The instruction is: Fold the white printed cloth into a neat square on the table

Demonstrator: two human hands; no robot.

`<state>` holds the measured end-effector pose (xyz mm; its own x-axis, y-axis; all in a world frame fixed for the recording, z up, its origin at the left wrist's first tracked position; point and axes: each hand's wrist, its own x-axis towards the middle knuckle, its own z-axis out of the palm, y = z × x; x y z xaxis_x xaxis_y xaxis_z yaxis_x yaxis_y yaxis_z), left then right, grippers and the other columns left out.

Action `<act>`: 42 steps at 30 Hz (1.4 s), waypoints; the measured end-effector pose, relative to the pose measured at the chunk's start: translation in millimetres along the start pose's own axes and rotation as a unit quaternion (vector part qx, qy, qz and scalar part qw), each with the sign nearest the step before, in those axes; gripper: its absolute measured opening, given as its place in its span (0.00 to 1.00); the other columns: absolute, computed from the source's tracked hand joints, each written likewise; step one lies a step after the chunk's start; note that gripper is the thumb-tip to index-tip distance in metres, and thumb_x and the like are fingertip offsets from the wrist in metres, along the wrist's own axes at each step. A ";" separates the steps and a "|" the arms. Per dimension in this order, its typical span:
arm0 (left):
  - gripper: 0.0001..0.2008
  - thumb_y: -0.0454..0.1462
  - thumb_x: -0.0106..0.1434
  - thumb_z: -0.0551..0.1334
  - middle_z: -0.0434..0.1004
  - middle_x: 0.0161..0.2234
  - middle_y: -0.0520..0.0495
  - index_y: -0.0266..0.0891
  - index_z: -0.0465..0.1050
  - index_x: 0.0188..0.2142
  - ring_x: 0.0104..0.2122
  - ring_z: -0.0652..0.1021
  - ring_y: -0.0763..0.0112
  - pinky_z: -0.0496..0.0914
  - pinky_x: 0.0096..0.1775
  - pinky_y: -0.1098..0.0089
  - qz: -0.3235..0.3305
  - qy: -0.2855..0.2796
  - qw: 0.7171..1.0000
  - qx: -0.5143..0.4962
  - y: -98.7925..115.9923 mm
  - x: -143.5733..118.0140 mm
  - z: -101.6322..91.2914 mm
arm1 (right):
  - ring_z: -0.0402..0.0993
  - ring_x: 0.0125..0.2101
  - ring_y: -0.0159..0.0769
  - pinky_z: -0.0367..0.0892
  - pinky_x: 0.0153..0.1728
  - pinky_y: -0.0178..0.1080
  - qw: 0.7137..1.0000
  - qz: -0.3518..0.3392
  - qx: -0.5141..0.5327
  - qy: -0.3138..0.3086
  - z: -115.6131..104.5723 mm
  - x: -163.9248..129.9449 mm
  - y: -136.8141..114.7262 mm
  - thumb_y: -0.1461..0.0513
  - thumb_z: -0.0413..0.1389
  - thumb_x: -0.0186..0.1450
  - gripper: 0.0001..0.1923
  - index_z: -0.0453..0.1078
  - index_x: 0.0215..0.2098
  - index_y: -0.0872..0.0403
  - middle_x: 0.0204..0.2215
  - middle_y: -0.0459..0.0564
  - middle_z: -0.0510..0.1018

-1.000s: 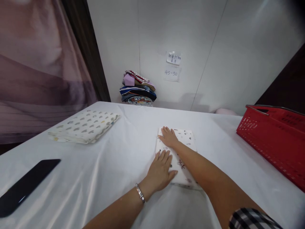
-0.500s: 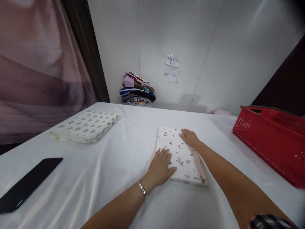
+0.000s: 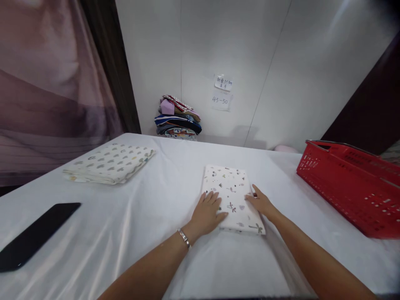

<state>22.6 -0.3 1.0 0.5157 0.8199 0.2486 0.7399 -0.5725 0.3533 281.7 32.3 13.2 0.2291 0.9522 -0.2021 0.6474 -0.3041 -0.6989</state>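
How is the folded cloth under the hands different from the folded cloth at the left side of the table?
The cloth under the hands carries small scattered motifs in several colours; the left cloth carries rows of mostly grey shapes. The cloth under the hands is folded into a narrower, compact rectangle; the left cloth lies wider and flatter. The left hand and right hand rest on the first; nothing touches the second. Both are whitish, folded, and lie on the white table.

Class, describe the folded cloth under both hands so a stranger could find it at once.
On the white table, left of the red basket, lies a folded cloth. Unlike the larger folded cloth with grey arches far left, it carries small scattered motifs.
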 end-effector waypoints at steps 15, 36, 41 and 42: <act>0.25 0.44 0.60 0.54 0.68 0.54 0.42 0.37 0.61 0.56 0.51 0.70 0.62 0.63 0.51 0.65 -0.268 0.069 0.940 -0.202 -33.4 10.3 -14.3 | 0.75 0.35 0.41 0.69 0.30 0.39 0.979 0.072 0.121 -0.150 -13.9 -44.8 -1.0 0.47 0.56 0.58 0.43 0.42 0.65 0.47 0.44 0.55 0.75; 0.28 0.44 0.58 0.56 0.77 0.35 0.50 0.43 0.57 0.58 0.33 0.76 0.66 0.69 0.35 0.68 -0.192 -0.014 0.953 -0.234 1.0 -2.2 -2.5 | 0.76 0.39 0.43 0.71 0.38 0.39 0.963 0.063 0.260 -0.011 -39.8 -10.5 36.0 0.56 0.64 0.52 0.46 0.47 0.64 0.53 0.44 0.56 0.76; 0.24 0.46 0.60 0.53 0.77 0.33 0.51 0.44 0.62 0.55 0.33 0.76 0.66 0.69 0.35 0.68 -0.176 -0.016 0.957 -0.230 10.0 -5.4 1.3 | 0.75 0.42 0.44 0.70 0.41 0.41 0.969 0.075 0.227 -0.071 -53.5 7.8 51.0 0.50 0.63 0.52 0.48 0.47 0.64 0.53 0.49 0.58 0.73; 0.23 0.46 0.61 0.53 0.77 0.33 0.51 0.44 0.63 0.54 0.33 0.76 0.66 0.69 0.36 0.68 -0.185 -0.003 0.954 -0.238 6.3 -4.2 0.6 | 0.74 0.43 0.44 0.70 0.42 0.41 0.970 0.070 0.220 -0.070 -53.7 9.2 52.2 0.48 0.63 0.52 0.48 0.47 0.64 0.52 0.51 0.58 0.72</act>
<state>25.4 -7.3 1.6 0.2610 0.9651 0.0220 0.5935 -0.1784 0.7848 356.6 23.6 11.7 0.1710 0.9061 -0.3870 0.2358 -0.4189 -0.8769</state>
